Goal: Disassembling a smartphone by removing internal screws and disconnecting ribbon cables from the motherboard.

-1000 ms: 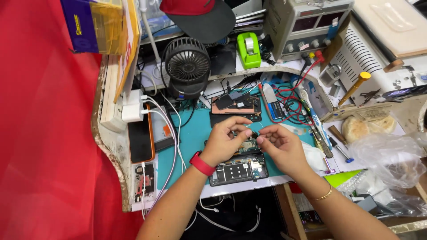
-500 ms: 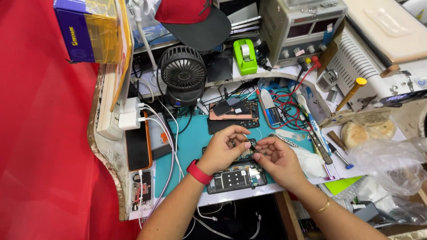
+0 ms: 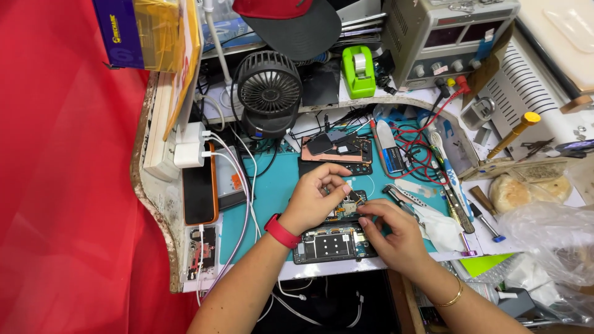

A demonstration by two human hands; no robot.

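An opened phone (image 3: 331, 242) lies on the teal mat (image 3: 278, 185), its circuit boards exposed. My left hand (image 3: 312, 201), with a red band at the wrist, rests over the phone's upper end and pinches a small component (image 3: 352, 199) with thumb and forefinger. My right hand (image 3: 396, 238), with a gold bracelet, presses its fingertips against the same spot from the right. Whether the right hand holds a tool is hidden by the fingers.
A second opened phone (image 3: 337, 150) lies farther back. A black fan (image 3: 269, 86), green tape dispenser (image 3: 359, 71) and grey power supply (image 3: 445, 37) stand behind. An orange-cased phone (image 3: 199, 185) and white chargers (image 3: 189, 148) sit left. Tools (image 3: 451, 198) and a plastic bag (image 3: 550, 241) lie right.
Both hands have stayed on the opened phone, fingers shifting slightly at its top end. The camera has drifted, so the bench sits a little lower and to the right in view.
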